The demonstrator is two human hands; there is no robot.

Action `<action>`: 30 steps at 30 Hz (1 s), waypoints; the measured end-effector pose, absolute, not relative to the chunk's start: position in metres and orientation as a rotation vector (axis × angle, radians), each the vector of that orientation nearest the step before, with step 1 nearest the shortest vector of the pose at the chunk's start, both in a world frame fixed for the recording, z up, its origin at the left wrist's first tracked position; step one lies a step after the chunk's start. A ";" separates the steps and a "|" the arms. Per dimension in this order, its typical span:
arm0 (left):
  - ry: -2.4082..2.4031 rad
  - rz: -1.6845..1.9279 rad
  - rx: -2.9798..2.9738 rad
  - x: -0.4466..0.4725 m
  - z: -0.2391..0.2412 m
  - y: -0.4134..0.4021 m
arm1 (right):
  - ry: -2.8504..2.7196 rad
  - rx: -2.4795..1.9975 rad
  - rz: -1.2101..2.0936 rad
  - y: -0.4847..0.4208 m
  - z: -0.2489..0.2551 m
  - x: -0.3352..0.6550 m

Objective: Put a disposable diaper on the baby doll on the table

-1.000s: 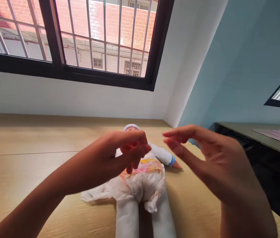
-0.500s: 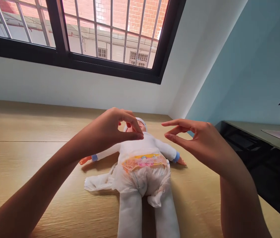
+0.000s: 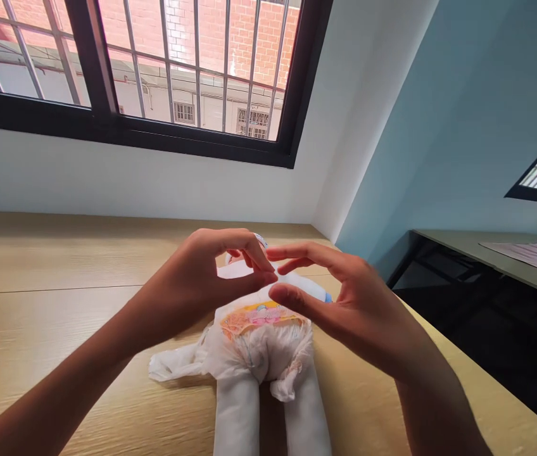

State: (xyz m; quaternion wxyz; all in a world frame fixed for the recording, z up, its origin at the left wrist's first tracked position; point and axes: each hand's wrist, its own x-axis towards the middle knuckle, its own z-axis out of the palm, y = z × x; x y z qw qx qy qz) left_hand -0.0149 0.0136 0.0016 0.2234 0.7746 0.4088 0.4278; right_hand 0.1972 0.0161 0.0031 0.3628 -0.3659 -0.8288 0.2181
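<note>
Bright little room with a big black-framed window (image 3: pixel 107 126), metal bars across it and a red brick wall (image 3: pixel 230 44) outside, plus a white wall (image 3: pixel 107 183) under the sill and a pale blue wall (image 3: pixel 420 145) off to the right. Over on that side there's a dark desk (image 3: pixel 463 239) with a pinkish mat (image 3: pixel 529 256) on top. Front and center is a long light wood table (image 3: pixel 35 266), and a baby doll (image 3: pixel 259 329) lies on its back in the middle of it, head toward the wall and legs pointing at the person. It's in a white outfit with a blue cuff (image 3: pixel 328 297) at one wrist and a white cap (image 3: pixel 261 239) just peeking out past the hands, and it's wearing a crumpled white diaper (image 3: pixel 259 348) with a colorful waistband. A loose white flap (image 3: pixel 173 365) sticks out on the left. Both hands hover over the doll's chest, fingertips almost meeting. The left hand (image 3: pixel 192 285) is half curled, thumb and fingers in an open C, and the right hand (image 3: pixel 354 310) mirrors it. Neither one has hold of anything, and you can't really tell if they're touching the doll.
</note>
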 end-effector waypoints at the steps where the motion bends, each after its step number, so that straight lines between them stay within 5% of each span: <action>1: 1.122 1.199 2.126 -0.014 0.002 0.010 | -2.110 -0.916 0.579 0.013 0.003 0.195; 11: 0.935 1.468 2.219 -0.002 0.003 -0.014 | -2.130 -0.687 0.264 -0.004 0.010 0.202; 23: 1.069 1.392 2.140 0.005 0.003 -0.024 | -2.199 -0.449 -0.306 -0.022 0.012 0.203; 30: 1.029 1.316 2.095 0.000 0.003 -0.025 | -2.251 -0.673 -0.091 -0.014 0.011 0.209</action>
